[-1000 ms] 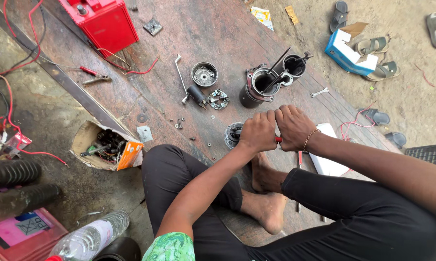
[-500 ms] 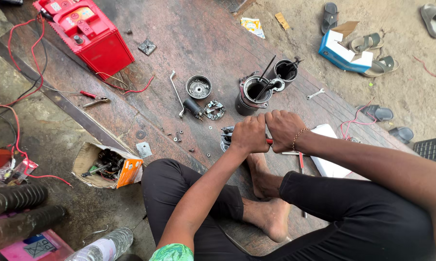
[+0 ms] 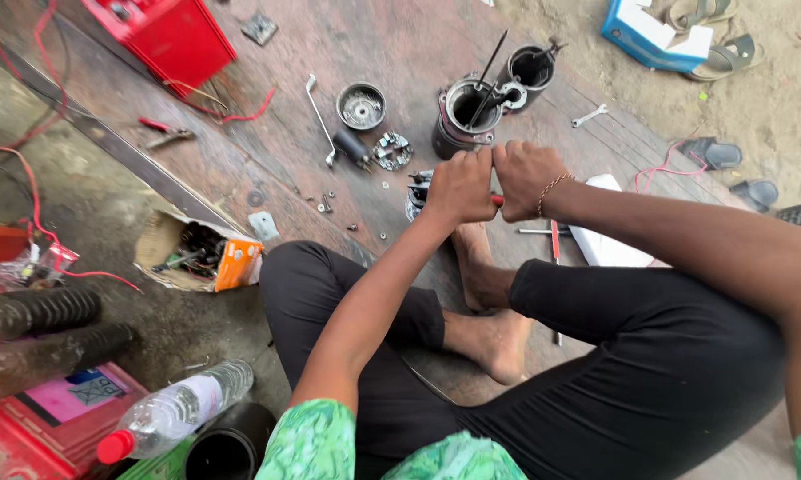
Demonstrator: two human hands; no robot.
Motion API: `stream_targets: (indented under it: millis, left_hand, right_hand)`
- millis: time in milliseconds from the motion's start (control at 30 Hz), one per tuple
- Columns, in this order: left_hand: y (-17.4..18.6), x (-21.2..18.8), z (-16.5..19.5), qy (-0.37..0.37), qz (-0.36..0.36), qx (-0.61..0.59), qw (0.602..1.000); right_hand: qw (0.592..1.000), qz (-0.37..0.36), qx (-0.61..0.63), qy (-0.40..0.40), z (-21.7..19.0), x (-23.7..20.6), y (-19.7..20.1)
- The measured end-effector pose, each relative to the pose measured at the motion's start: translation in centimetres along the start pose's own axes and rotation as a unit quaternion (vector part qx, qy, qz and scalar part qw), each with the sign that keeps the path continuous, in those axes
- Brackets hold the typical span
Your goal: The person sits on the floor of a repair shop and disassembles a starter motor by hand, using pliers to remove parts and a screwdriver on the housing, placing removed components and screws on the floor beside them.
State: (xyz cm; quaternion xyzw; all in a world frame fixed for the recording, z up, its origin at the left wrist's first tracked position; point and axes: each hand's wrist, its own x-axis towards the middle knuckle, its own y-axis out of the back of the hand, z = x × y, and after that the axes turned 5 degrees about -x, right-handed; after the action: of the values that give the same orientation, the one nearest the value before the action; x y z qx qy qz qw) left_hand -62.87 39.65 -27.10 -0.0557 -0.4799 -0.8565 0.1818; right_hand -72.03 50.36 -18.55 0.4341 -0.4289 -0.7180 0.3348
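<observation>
A red-handled tool point(image 3: 498, 201) shows only as a sliver of red between the two closed fists, centre of the frame. Under them, a dark metal part point(image 3: 417, 189) lies half hidden on the wooden floor.

I wear black trousers point(image 3: 631, 356) and a green patterned shirt point(image 3: 400, 449) — feet bare — with a thin beaded bracelet point(image 3: 551, 188) on my right wrist.

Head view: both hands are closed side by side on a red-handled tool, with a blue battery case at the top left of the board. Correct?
Not quite. In the head view the battery case is red, not blue. The left hand and right hand do close together on the red-handled tool.
</observation>
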Motion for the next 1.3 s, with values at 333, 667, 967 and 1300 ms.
stream_targets:
  millis: [333,667,967,1300]
  left_hand:
    - [5.9,-4.8,-10.5,0.158,0.05,-0.322,0.932]
    - [0.4,-4.0,-10.1,0.212,0.007,-0.742,0.635]
    - [0.5,-4.1,-11.2,0.234,0.009,-0.72,0.653]
    - [0.0,-4.3,-14.4,0.298,0.082,-0.749,0.586]
  right_hand:
    - [0.996,-0.016,0.072,-0.05,1.1,0.2,-0.3]
    - [0.997,0.062,0.039,0.012,-0.5,-0.6,-1.8]
    - [0.99,0.14,0.017,0.03,-1.5,-0.4,-3.8]
    - [0.983,-0.06,0.171,-0.021,0.6,-0.2,-4.3]
